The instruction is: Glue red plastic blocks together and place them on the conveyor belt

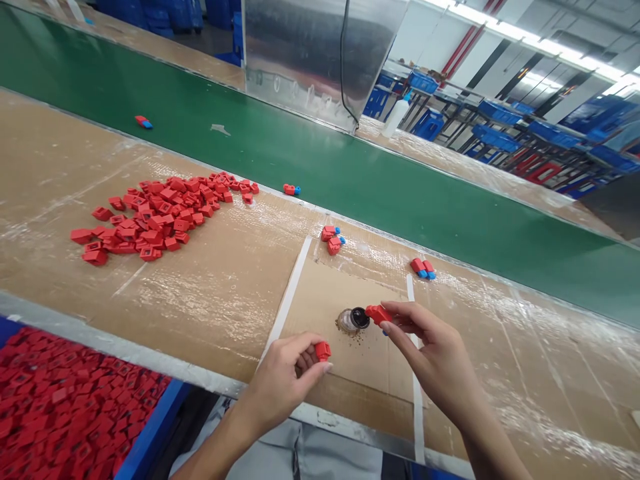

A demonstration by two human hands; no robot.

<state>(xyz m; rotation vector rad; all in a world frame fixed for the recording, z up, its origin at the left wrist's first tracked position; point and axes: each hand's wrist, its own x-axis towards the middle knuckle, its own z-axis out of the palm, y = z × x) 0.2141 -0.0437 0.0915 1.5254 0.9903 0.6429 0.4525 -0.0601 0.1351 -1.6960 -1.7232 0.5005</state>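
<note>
Brown bench [215,287] beside a green belt [325,153]. Left hand [281,377]: fingers and thumb pinching a red block [323,351] above the cardboard [325,283]. Right hand [440,347]: thumb and fingers grasping a red-and-blue piece [379,314], tip at a black-rimmed jar [359,318]; contact unclear. Red heap [165,217] on bench, left of both hands; blue bin [153,430] of red parts [60,400], lower left.

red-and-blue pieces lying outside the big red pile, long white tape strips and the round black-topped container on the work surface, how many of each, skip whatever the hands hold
Red-and-blue pieces: 6
White tape strips: 2
Black-topped container: 1
Total: 9
</note>
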